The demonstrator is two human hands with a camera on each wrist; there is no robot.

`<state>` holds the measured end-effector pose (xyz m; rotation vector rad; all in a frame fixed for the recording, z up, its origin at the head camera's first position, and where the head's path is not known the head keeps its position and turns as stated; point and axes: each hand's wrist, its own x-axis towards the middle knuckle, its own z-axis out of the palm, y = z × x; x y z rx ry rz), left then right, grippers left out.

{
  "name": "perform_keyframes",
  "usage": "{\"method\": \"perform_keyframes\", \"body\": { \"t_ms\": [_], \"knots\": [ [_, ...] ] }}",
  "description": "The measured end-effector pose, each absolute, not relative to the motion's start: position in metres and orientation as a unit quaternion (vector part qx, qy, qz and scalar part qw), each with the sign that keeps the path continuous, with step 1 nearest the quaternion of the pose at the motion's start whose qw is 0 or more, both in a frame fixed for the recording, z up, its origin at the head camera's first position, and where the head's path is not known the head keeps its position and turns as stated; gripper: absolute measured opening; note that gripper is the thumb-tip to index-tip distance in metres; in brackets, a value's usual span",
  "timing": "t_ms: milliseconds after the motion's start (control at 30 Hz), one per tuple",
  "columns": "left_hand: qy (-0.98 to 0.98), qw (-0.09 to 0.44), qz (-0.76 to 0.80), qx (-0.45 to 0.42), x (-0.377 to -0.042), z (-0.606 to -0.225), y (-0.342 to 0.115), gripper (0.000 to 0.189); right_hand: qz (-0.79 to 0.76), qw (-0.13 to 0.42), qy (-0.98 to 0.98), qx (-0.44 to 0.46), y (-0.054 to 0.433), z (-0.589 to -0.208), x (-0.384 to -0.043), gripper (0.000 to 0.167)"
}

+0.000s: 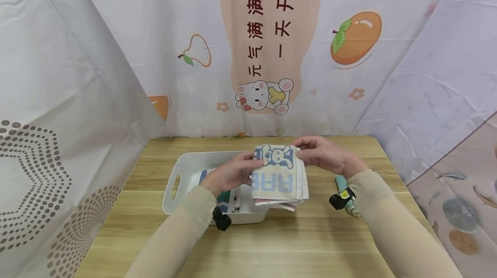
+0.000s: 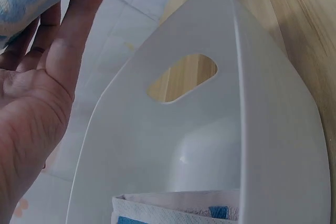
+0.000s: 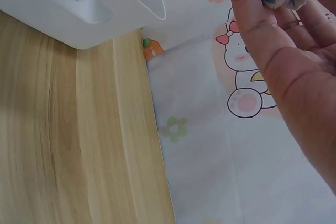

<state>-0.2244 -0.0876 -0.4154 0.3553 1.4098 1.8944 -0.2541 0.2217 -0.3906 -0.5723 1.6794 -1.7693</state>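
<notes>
Head view: pinching the cloth (image 1: 273, 178) between two hands, above the worktop (image 1: 295, 243). Gripping its left edge in the left hand (image 1: 234, 171), pressing thumb over top and fingers beneath. Gripping its far right corner in the right hand (image 1: 324, 155), again closing thumb and fingers narrowly on fabric. Lying directly between both grips: to the right of the left fingers, to the left of the right fingers and nearer the body. Looking almost square, so offering only a weak long axis, running roughly near to far and tilting slightly. Showing further layers underneath, leaving unclear whether belonging to one piece or several. Overlapping the right end of the bin (image 1: 248, 218) from this angle, hanging above rather than resting inside. Keying everything to that side: having the left hand nearer the bin, the right hand well apart from it. Running left to right along the bin's own length, roughly crosswise to the cloth. Seeing other cloths (image 1: 224, 200) inside, past the left wrist. Partly hiding a teal roll (image 1: 341, 183) behind the right wrist.
</notes>
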Motion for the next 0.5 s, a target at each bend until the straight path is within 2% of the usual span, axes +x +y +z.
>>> {"method": "perform_keyframes", "body": {
  "t_ms": [500],
  "knots": [
    [0.574, 0.317, 0.744, 0.133, -0.226, -0.417, -0.091, 0.053, -0.718, 0.288, 0.611, -0.167, 0.218, -0.404, -0.252, 0.028]
  ]
}}
